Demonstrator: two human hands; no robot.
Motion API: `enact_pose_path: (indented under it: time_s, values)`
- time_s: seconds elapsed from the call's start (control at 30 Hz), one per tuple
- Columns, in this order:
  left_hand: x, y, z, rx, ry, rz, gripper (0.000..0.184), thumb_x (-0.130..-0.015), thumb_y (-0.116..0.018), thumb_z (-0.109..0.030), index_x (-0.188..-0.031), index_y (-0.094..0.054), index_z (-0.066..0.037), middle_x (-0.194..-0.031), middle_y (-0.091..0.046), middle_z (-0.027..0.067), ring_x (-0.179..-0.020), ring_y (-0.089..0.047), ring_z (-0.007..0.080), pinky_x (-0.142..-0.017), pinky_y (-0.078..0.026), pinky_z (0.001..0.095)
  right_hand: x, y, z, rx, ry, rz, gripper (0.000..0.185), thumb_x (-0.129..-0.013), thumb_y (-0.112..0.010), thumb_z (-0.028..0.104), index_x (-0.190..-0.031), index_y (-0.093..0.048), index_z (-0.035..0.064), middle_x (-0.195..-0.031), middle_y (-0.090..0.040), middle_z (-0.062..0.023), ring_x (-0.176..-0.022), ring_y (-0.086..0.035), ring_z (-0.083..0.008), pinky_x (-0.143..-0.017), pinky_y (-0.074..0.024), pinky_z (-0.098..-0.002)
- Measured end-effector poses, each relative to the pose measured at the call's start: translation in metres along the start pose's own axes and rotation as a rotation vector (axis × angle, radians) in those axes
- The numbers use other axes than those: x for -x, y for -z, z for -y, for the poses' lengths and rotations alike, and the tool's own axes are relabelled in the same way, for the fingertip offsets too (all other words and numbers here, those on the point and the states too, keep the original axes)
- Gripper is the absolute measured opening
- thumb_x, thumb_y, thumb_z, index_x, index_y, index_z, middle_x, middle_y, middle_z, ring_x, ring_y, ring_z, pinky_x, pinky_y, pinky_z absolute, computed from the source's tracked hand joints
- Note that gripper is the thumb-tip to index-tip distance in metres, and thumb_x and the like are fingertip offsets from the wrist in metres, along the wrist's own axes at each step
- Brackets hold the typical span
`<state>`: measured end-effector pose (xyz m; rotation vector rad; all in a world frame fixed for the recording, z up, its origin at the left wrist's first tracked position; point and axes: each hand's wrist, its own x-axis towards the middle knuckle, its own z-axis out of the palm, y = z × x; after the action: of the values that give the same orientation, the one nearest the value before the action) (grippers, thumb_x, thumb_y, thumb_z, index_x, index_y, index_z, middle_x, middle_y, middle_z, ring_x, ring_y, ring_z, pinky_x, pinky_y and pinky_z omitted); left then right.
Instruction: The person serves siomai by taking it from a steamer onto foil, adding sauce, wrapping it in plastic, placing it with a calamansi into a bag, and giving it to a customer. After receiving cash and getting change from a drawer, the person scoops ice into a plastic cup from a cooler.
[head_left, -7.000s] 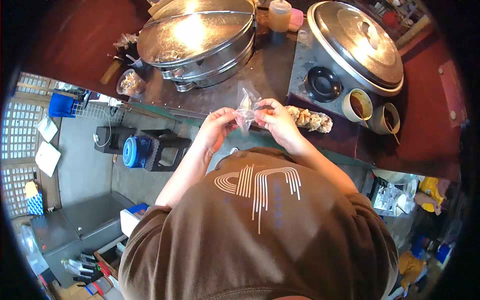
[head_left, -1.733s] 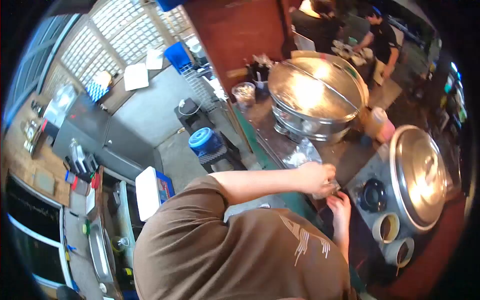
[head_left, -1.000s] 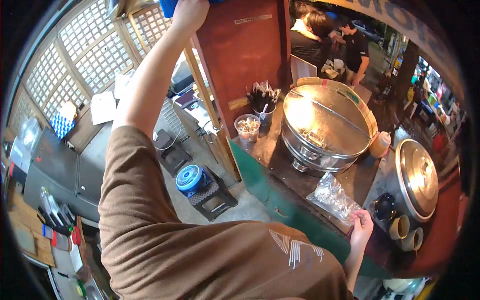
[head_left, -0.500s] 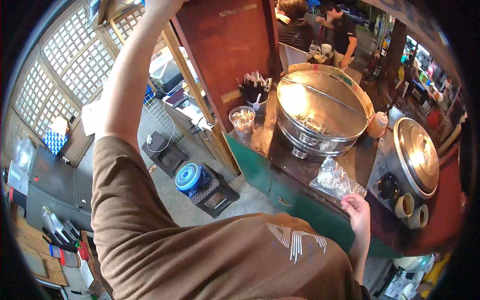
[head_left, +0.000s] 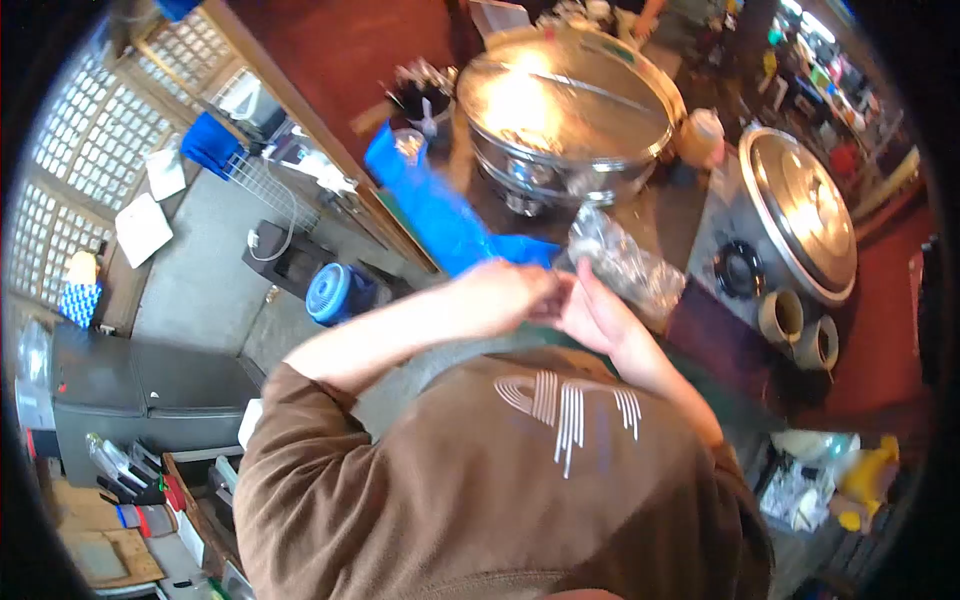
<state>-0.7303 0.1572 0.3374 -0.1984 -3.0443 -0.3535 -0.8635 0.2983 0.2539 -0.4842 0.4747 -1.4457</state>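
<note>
A blue plastic bag [head_left: 440, 215], smeared by motion, stretches over the counter's left edge down to my hands. My left hand [head_left: 510, 290] is closed on its near end. My right hand [head_left: 597, 312] meets it there, thumb up and fingers pinched at the bag's edge; the fingertips are partly hidden. Just beyond my right hand lies a clear plastic bag [head_left: 625, 262] with crinkled, shiny contents, on the counter. Behind it stands a large round metal steamer [head_left: 560, 110] with a shiny lid.
A lidded metal pot [head_left: 800, 215] stands at the right, near a black bowl [head_left: 738, 270] and two cups [head_left: 781, 317]. An orange-capped bottle [head_left: 700, 138] is beside the steamer. A container of utensils [head_left: 425, 105] stands at the left. A blue fan [head_left: 338, 293] sits low on the floor side.
My left hand has come down from high overhead, now with a blue plastic bag. My right hand has left the clear bag and joined the left. The view has shifted.
</note>
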Motion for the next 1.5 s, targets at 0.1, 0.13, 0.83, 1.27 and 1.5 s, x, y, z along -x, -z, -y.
enact_pose_path:
  time_s: [0.1,0.13,0.83,1.27,1.5]
  values:
    - [-0.014,-0.048,-0.038,0.134,-0.102,-0.057,0.017,-0.074,-0.058,-0.008,-0.091,-0.055,-0.007,-0.084,-0.058,0.0096,-0.079,-0.061,0.0288,-0.07,-0.046,0.0407,-0.002,0.0,0.012,0.191,-0.026,-0.524,0.041,-0.091,-0.055,0.038,-0.115,-0.056,0.0046,-0.106,-0.063,-0.0087,-0.094,-0.06,-0.0179,-0.082,-0.0473,-0.0326]
    - [-0.017,-0.054,-0.045,0.169,-0.112,-0.104,0.018,-0.074,-0.058,-0.009,-0.091,-0.055,-0.007,-0.084,-0.058,0.0087,-0.08,-0.06,0.0281,-0.07,-0.045,0.0403,0.0,0.002,0.012,0.238,-0.064,-0.576,0.037,-0.09,-0.057,0.034,-0.113,-0.057,0.0046,-0.103,-0.063,-0.0079,-0.09,-0.06,-0.0168,-0.079,-0.0474,-0.031]
    - [0.004,-0.065,0.01,1.09,0.306,0.202,0.069,-0.068,-0.081,-0.021,-0.124,-0.048,0.003,-0.117,-0.059,0.0096,-0.109,-0.051,0.0176,-0.098,-0.038,0.032,0.102,0.023,0.042,0.581,0.548,-0.575,0.025,-0.094,-0.051,0.024,-0.1,-0.06,0.0018,-0.096,-0.064,-0.0052,-0.088,-0.057,-0.0123,-0.083,-0.0441,-0.0272]
    - [-0.049,-0.074,0.018,1.292,0.021,0.505,0.054,-0.083,-0.066,-0.028,-0.126,-0.051,0.0,-0.12,-0.058,0.0139,-0.115,-0.049,0.0188,-0.101,-0.035,0.0328,0.153,0.008,0.021,0.547,0.597,-0.924,0.017,-0.095,-0.05,0.021,-0.092,-0.059,0.0065,-0.082,-0.06,0.0013,-0.075,-0.055,-0.0075,-0.07,-0.0451,-0.0237]
    - [-0.065,-0.124,0.02,1.423,0.094,0.759,0.036,-0.085,-0.065,-0.032,-0.101,-0.066,0.0,-0.093,-0.067,0.005,-0.088,-0.059,0.0124,-0.084,-0.044,0.0261,0.169,-0.009,-0.003,0.428,0.661,-1.081,0.017,-0.098,-0.043,0.019,-0.1,-0.054,0.0062,-0.087,-0.058,-0.0009,-0.081,-0.056,-0.009,-0.074,-0.0468,-0.0257]
